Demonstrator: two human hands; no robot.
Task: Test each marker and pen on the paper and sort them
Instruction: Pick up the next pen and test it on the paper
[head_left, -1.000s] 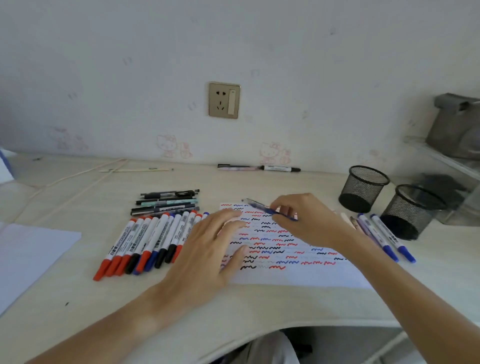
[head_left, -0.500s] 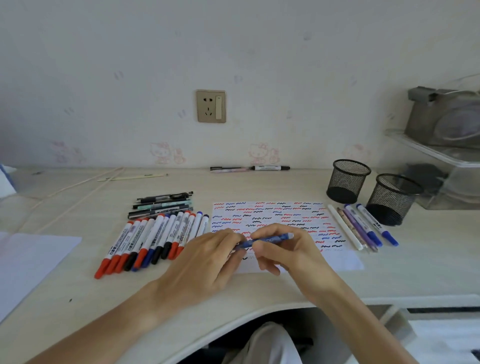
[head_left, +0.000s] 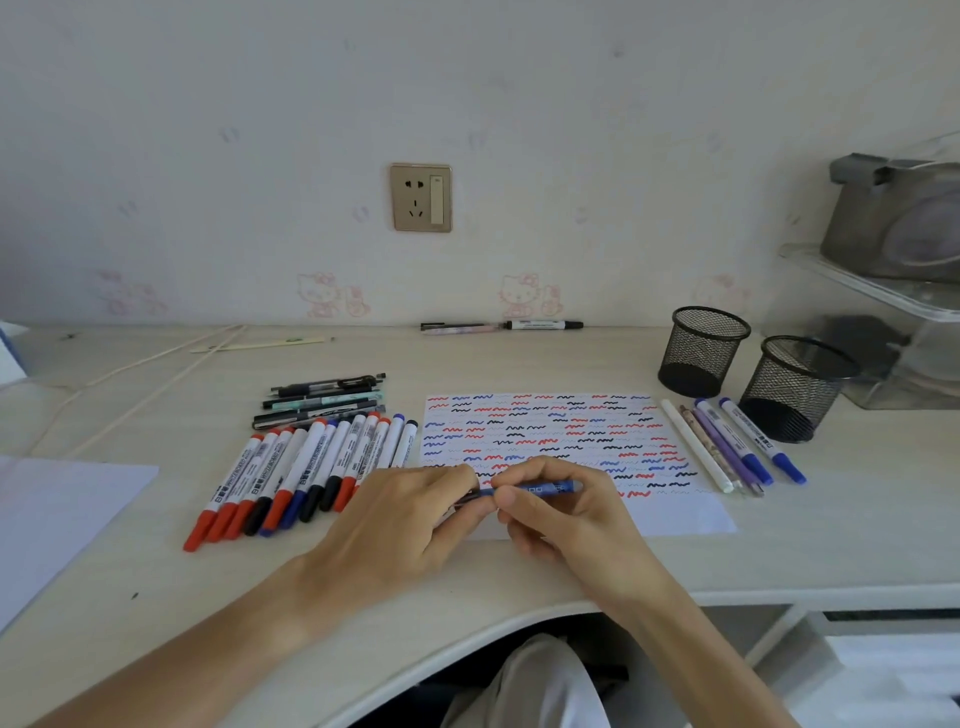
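Blue pen (head_left: 540, 489) held level between both grips, right hand (head_left: 566, 512) pinching the barrel, left hand (head_left: 410, 512) pinching its cap end: pull straight apart, keeping the paper (head_left: 675, 519) beneath flat.

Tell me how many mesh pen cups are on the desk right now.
2. One black mesh pen cup stands beyond the test paper's far right corner; the second mesh cup stands just right of it, nearer the camera, beside the pens lying right of the paper. Neither is hidden.
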